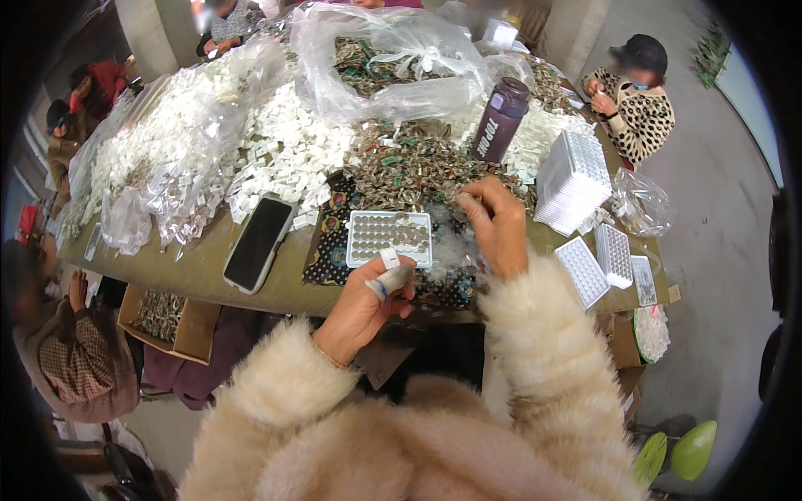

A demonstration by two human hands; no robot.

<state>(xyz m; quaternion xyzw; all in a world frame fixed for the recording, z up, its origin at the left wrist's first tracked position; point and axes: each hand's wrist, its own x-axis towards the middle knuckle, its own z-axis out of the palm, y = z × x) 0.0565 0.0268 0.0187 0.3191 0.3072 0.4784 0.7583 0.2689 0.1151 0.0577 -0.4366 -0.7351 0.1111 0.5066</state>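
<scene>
My left hand [364,307] pinches a small white plastic piece [390,259] between thumb and fingers, in front of a white tray. A grey-white wrap covers one of its digits. Round metal discs sit in rows in the tray [389,263], some lying loose on its right side. My right hand [499,224] is closed in a pinch at the near right edge of a heap of small metal parts [401,171]; what its fingertips hold is too small to make out. Beneath the tray lies a dark patterned cloth [326,260].
A phone [259,244] lies to the left. Large heaps of white plastic pieces [284,159] cover the far table. A dark bottle [501,121], stacked white trays [573,184] and a clear bag [384,63] stand beyond. Other people sit around, one at the right [639,108].
</scene>
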